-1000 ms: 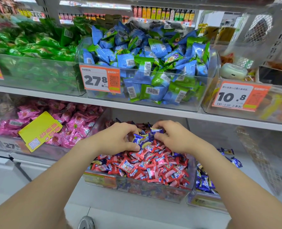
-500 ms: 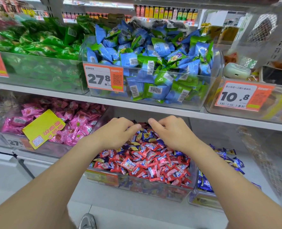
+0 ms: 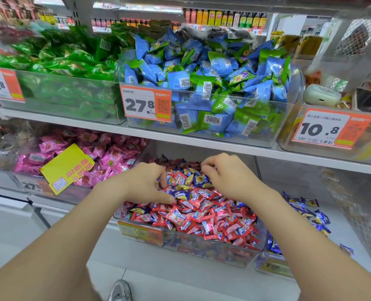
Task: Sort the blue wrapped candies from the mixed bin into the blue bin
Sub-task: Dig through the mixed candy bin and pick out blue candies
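My left hand (image 3: pixel 145 183) and right hand (image 3: pixel 225 177) are both down in the mixed bin (image 3: pixel 212 249), a clear plastic bin on the lower shelf heaped with red wrapped candies (image 3: pixel 202 220) and darker blue ones. My left fingers are curled into the pile with the thumb stretched out to the right. Its tip touches a blue wrapped candy (image 3: pixel 179 194) lying on top of the heap near the middle of the bin. I cannot tell whether that hand has a grip on anything. The candy lies flat, its long axis running roughly left to right, with one twisted end toward my thumb and the other toward my right hand.

My right fingers are bent tightly toward the palm over the far part of the pile, beside a cluster of blue and gold wrappers (image 3: pixel 193 179). Their tips are hidden, so what they hold, if anything, cannot be made out.

The blue bin (image 3: pixel 273 268) stands just beside the mixed bin on its right, with blue candies (image 3: pixel 299 207) lying in it. On the shelf above sits a clear bin of blue and green packets (image 3: pixel 202 83) with an orange price tag reading 27.8 (image 3: pixel 145 105). A bin of pink candies (image 3: pixel 93 153) with a tilted yellow tag (image 3: pixel 67 168) lies to the left.
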### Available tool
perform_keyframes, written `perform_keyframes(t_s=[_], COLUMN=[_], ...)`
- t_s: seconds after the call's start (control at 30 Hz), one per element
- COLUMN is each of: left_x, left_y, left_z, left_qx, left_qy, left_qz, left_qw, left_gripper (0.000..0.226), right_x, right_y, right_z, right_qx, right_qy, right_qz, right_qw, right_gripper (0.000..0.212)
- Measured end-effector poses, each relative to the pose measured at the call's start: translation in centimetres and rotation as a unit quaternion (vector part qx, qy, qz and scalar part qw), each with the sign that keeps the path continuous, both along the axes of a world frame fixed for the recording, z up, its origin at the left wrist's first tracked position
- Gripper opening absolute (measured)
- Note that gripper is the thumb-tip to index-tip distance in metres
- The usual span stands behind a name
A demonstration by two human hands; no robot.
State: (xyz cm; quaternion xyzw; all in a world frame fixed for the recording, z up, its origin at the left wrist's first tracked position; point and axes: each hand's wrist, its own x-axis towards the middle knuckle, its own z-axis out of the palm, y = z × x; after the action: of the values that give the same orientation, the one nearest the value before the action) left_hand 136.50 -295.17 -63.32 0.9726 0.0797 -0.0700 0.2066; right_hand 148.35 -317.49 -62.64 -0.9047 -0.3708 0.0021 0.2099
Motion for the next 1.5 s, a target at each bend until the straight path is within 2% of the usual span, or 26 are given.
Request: perform_keyframes(t_s=[0.07, 0.17, 0.3, 0.4, 0.47, 0.57, 0.67, 0.77, 0.83, 0.97, 1.1, 1.2, 1.3, 1.37, 1.43, 1.5], left_x=[0.1, 0.0, 0.3, 0.5, 0.6, 0.9, 1.1, 1.3, 1.4, 1.6, 1.5, 1.5, 1.5, 1.5, 1.6, 1.6], left_y=[0.5, 0.4, 0.1, -0.3, -0.7, -1.3, -1.2, -1.3, -1.4, -1.4, -1.5, -1.5, -1.4, -1.4, -1.4, -1.4], left_z=[-0.3, -0.1, -0.1, 0.2, 0.4, 0.5, 0.1, -0.3, -0.5, -0.8, -0.3, -0.5, -1.0, -1.1, -1.0, -1.0], left_qx=[-0.012, -0.024, -0.03, -0.089, -0.109, -0.08, -0.074, -0.038, -0.017, 0.0, -0.027, -0.029, -0.021, -0.021, -0.004, 0.006], left_qy=[0.005, 0.018, 0.009, -0.045, -0.082, -0.122, -0.102, -0.073, -0.073, -0.083, -0.105, -0.089, -0.064, -0.063, -0.058, -0.059], left_qz=[0.0, -0.007, -0.008, 0.002, -0.004, -0.034, -0.067, -0.083, -0.089, -0.082, -0.078, -0.076, -0.076, -0.078, -0.076, -0.074], left_qw=[1.0, 1.0, 0.999, 0.995, 0.991, 0.989, 0.99, 0.993, 0.993, 0.993, 0.991, 0.993, 0.995, 0.995, 0.995, 0.995], left_gripper=[0.043, 0.039, 0.025, 0.012, 0.008, 0.014, 0.009, 0.038, 0.047, 0.028, 0.002, 0.008, 0.035, 0.044, 0.046, 0.042], right_x=[0.5, 1.1, 0.9, 0.9, 1.2, 1.3, 1.3, 1.3, 1.3, 1.2, 0.5, -0.1, -0.7, -0.8, -0.7, -0.7], right_y=[0.1, 0.1, 0.4, 0.4, 0.3, 0.3, 0.3, 0.2, 0.0, -0.3, 0.0, 0.8, 1.7, 2.1, 2.3, 2.3], right_z=[-0.3, -0.7, -1.2, -1.3, -1.3, -1.5, -1.5, -1.5, -1.4, -0.4, -0.1, -0.2, -0.1, 0.0, 0.0, 0.1], right_qx=[-0.071, -0.141, -0.194, -0.185, -0.172, -0.176, -0.19, -0.19, -0.173, -0.089, -0.096, -0.128, -0.163, -0.182, -0.204, -0.213], right_qy=[-0.018, 0.006, 0.048, 0.043, 0.025, 0.009, -0.001, -0.009, -0.015, -0.016, -0.052, -0.063, -0.054, -0.04, -0.026, -0.019], right_qz=[0.009, 0.059, 0.123, 0.123, 0.108, 0.097, 0.097, 0.087, 0.071, 0.039, 0.038, 0.068, 0.09, 0.091, 0.094, 0.095], right_qw=[0.997, 0.988, 0.972, 0.974, 0.979, 0.98, 0.977, 0.978, 0.982, 0.995, 0.993, 0.987, 0.981, 0.978, 0.974, 0.972], right_gripper=[0.037, 0.05, 0.05, 0.049, 0.041, 0.038, 0.039, 0.032, 0.031, 0.035, 0.044, 0.042, 0.044, 0.052, 0.06, 0.059])
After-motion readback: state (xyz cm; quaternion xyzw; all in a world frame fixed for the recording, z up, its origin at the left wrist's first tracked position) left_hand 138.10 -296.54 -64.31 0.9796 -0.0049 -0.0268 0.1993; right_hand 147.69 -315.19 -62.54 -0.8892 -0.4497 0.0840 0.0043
